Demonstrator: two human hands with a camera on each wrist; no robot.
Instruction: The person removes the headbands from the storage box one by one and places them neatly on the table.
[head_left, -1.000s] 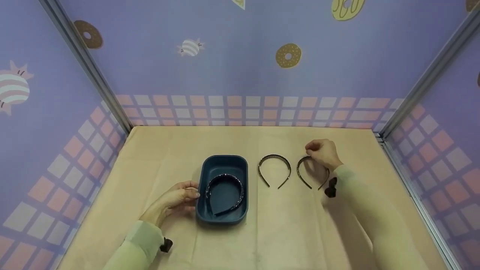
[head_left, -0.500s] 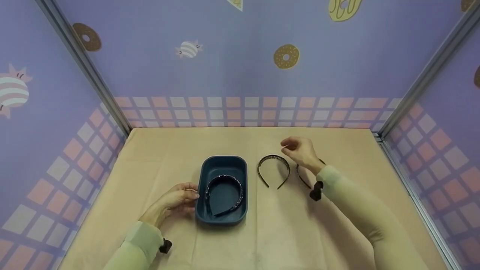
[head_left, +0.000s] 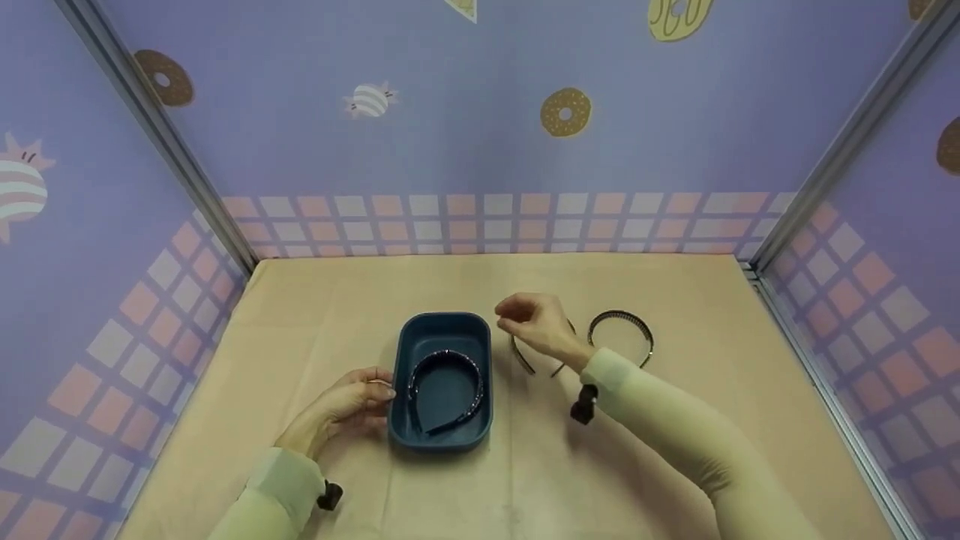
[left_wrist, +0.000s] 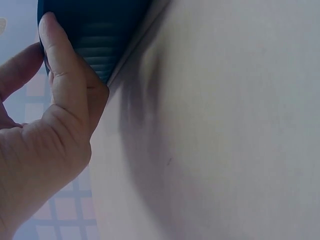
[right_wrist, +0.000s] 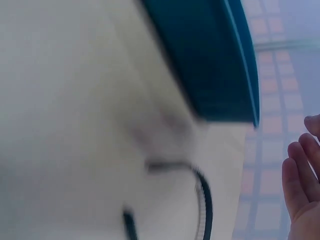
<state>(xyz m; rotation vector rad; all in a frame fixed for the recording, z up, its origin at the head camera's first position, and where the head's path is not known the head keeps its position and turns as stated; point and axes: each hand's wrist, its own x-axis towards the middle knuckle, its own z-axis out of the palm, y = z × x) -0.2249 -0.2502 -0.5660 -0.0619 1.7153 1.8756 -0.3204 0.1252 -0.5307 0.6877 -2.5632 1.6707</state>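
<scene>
My left hand [head_left: 352,401] rests beside the blue rectangular tray [head_left: 444,444], fingertips touching its left rim and outer wall. The left wrist view shows straight fingers against the ribbed tray wall [left_wrist: 102,42]. Inside the tray lies a dark, glittery headband [head_left: 480,375]. My right hand [head_left: 540,326] hovers just right of the tray with bent, slightly parted fingers and nothing in them. It hides much of a thin toothed headband [head_left: 523,356] on the table. Farther right lies another thin toothed headband [head_left: 651,341], its lower end covered by the right sleeve.
A cream cloth [head_left: 330,300] covers the table. Purple patterned walls [head_left: 465,142] enclose the back and both sides, with metal posts [head_left: 180,165] at the corners. Each wrist carries a small black device [head_left: 583,405].
My right hand has moved left from over the far right headband, past the middle one, to near the tray's right rim. The left hand has stayed at the tray.
</scene>
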